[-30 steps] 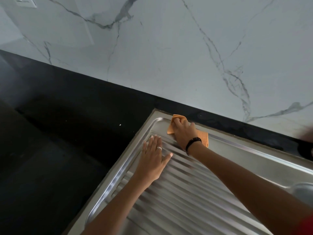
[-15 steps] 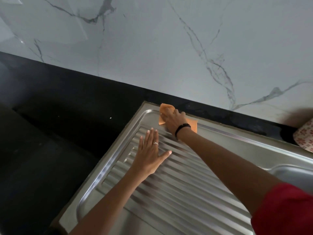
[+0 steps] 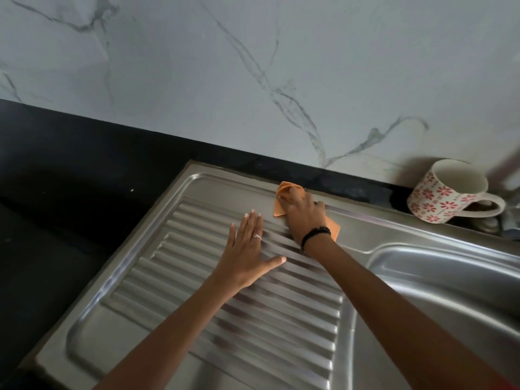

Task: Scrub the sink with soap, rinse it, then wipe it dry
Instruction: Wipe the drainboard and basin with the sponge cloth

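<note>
The stainless steel sink [image 3: 439,280] has a ribbed drainboard [image 3: 197,319] on its left. My right hand [image 3: 304,215] presses an orange cloth [image 3: 281,204] onto the flat strip at the drainboard's far edge, with its fingers curled over the cloth. My left hand [image 3: 247,249] lies flat on the ribs just left of it, fingers straight and thumb spread. The basin shows only at the right edge of the view.
A white mug with red flowers [image 3: 444,192] stands on the sink's back ledge at the right. Black countertop [image 3: 70,170] runs along the left and back. A marble wall [image 3: 253,80] rises directly behind.
My right hand has slid the cloth rightward along the far edge, away from the corner. The view has swung right, bringing the mug and basin into sight. My left hand stays flat on the ribs.
</note>
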